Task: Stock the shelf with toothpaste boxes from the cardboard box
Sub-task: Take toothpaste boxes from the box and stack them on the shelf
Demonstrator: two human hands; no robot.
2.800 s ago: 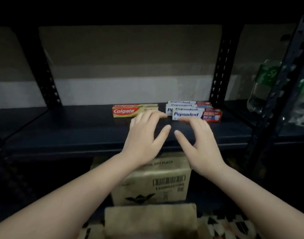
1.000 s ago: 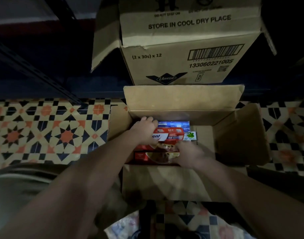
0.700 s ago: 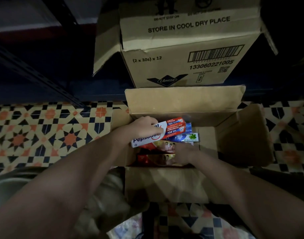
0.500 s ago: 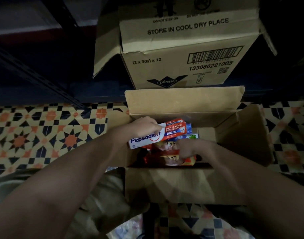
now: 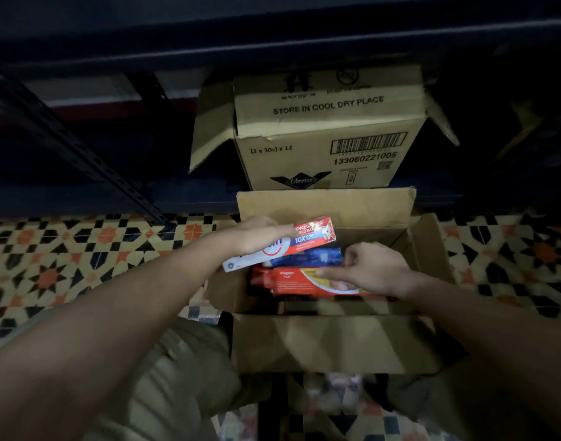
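— Nearest the person, under both forearms, what stood there?

— An open cardboard box [image 5: 333, 342] on the patterned floor [image 5: 66, 268]. Just inside it, the right hand [image 5: 373, 270] pinched the near end of a red toothpaste box [image 5: 300, 283], thumb and fingers closed on its long edges, the carton barely clear of the others that lay below.

— And the other hand?

— Beyond and to its left, the left hand [image 5: 260, 235] gripped a white-and-red toothpaste box [image 5: 308, 240] around its middle, tilted, held above the opening. A blue toothpaste box [image 5: 308, 257] sat between the two hands; whether either hand carried it could not be told.

— How would such cartons handle?

— Probably light, stiff along their length, but thin-walled and smooth, so a hard squeeze on the broad faces might dent them. Holding across the narrow sides near the middle looked safest.

— Farther still?

— Past the left hand stood a bigger printed carton [image 5: 327, 148] under the dark shelf [image 5: 273, 36].
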